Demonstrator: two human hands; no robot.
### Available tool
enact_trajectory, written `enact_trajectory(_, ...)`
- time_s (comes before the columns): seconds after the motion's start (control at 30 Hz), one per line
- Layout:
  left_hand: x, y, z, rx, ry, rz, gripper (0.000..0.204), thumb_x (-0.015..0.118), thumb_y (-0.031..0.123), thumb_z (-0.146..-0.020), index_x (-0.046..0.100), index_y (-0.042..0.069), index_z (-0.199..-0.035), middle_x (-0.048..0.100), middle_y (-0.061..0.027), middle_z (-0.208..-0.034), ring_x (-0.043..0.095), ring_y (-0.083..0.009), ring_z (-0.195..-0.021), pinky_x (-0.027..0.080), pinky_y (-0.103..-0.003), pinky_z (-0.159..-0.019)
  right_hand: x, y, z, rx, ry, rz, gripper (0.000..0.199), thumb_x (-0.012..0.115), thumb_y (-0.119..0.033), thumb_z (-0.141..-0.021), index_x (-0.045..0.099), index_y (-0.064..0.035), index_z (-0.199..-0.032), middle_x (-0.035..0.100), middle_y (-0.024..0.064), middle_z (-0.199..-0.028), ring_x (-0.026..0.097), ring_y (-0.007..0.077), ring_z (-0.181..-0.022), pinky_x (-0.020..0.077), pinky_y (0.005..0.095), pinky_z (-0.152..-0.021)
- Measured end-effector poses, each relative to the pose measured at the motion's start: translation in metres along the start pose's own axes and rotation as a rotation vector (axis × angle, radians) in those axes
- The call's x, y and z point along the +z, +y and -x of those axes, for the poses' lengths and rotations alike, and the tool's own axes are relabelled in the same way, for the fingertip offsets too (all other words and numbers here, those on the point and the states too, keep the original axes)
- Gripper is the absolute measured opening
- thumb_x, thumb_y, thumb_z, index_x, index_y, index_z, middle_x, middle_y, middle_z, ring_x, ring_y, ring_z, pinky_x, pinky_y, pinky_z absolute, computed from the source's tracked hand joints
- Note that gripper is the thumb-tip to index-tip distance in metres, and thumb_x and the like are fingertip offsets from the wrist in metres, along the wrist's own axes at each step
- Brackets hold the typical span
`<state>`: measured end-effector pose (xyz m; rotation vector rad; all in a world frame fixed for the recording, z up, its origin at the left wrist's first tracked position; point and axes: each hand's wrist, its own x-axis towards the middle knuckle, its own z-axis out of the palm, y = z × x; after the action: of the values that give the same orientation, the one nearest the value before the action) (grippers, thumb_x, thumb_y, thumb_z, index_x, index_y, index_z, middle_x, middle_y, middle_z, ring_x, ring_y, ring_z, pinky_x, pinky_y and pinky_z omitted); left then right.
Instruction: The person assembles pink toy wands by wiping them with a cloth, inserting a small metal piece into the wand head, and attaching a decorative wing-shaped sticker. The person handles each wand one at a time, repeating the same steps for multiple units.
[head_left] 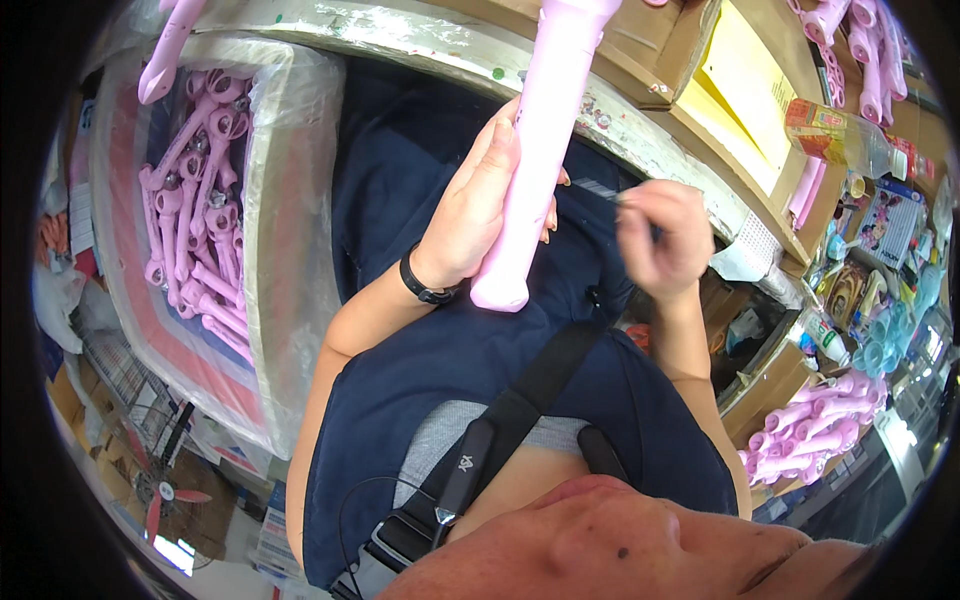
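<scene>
In my left hand [468,205] is a long pink plastic tube-shaped piece [540,150], held slanting over my lap. Its wider faceted end points toward me, and its far end runs out past the upper edge of the view. My fingers wrap behind it with the thumb along its side. To the right, apart from the piece, my right hand [665,240] is raised with thumb and fingers pinched together. A thin pale streak shows by its fingertips, too faint to name.
At left stands a plastic-lined bin [295,200] of pink pieces; another pink piece [168,55] shows above it. A worktable edge [640,150] crosses ahead, with a cardboard box, yellow paper [740,95] and a clear bottle [840,138]. More pink pieces [815,430] are heaped at right.
</scene>
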<state>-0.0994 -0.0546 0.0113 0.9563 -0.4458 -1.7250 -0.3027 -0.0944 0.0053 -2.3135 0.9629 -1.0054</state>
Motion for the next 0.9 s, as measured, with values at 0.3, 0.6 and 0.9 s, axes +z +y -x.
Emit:
enact_trajectory(0.3, 0.001, 0.001, 0.001, -0.013, -0.008, 0.026, 0.058, 0.027, 0.046, -0.100, 0.021, 0.009, -0.144, 0.057, -0.0082, -0.089, 0.058, -0.0123, -0.063, 0.051, -0.025, -0.057, 0.016, -0.021, -0.048, 0.047, 0.060, -0.091, 0.019, 0.074, -0.004, -0.066, 0.063, -0.0068, -0.081, 0.061, 0.0061, -0.071, 0.061, 0.0202, -0.059, 0.0480, 0.0282, -0.050)
enact_trajectory(0.6, -0.001, 0.000, 0.002, -0.029, -0.001, 0.007, 0.058, 0.028, 0.046, -0.100, 0.021, 0.009, -0.143, 0.057, -0.0091, -0.090, 0.058, -0.0122, -0.063, 0.052, -0.026, -0.057, 0.011, 0.008, -0.029, 0.106, 0.274, 0.098, 0.019, 0.074, 0.000, -0.068, 0.065, -0.0059, -0.083, 0.062, 0.0070, -0.079, 0.059, 0.0216, -0.069, 0.0477, 0.0302, -0.060)
enact_trajectory(0.9, 0.004, -0.010, 0.002, 0.059, 0.021, -0.171, 0.040, 0.057, 0.011, -0.089, 0.036, 0.004, -0.122, 0.055, -0.0098, -0.095, 0.055, -0.0118, -0.062, 0.049, -0.026, -0.052, -0.022, 0.063, 0.033, 0.070, 0.144, 0.704, 0.023, 0.078, -0.016, -0.067, 0.071, -0.0131, -0.089, 0.053, 0.0016, -0.071, 0.051, 0.0202, -0.065, 0.0370, 0.0343, -0.062)
